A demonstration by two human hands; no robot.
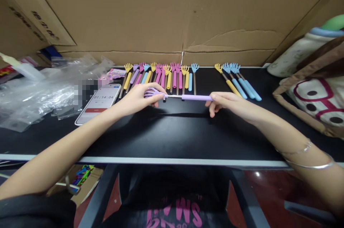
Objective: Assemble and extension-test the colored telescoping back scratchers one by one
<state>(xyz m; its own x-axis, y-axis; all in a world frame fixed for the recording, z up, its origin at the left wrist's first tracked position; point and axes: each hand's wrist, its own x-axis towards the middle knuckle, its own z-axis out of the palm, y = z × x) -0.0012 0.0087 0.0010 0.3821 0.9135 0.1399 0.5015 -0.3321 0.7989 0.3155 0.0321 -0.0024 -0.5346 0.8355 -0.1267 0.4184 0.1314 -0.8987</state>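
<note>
A: Where's the purple scratcher (197, 97)?

B: Mid-frame, held level above the counter (185, 136), with a dark shadow beneath it. Its claw points to the left of the frame and its handle to the right, with a short metal shaft showing between them.

A: And the hands?

B: Both grasp it. The left hand (142, 97) has its fingers around the claw, the thumb lying across the near side. The right hand (225, 100) pinches the end of the handle between thumb and fingers; some of its other fingers hang loosely curled below.

A: Can you see all of the left fingers?

B: No, several are hidden behind the claw and the hand itself, so I can't tell how tightly they grip.

A: What lies behind?

B: A row of scratchers (163, 77) at upper centre, in yellow, pink, purple and blue, claws towards the cardboard (174, 16). To the right of that, a separate group (239, 88) has one yellow scratcher and some blue ones, lying at a slant.

A: Anything at the sides?

B: On the left, a phone (100, 104) reading 01:14:04, beside a heap of clear plastic bags (40, 91). On the right, a pale bottle (298, 54) leans behind a brown-edged pouch (322, 102). At lower left, an open box (91, 185) with bright pieces sits below the counter.
</note>
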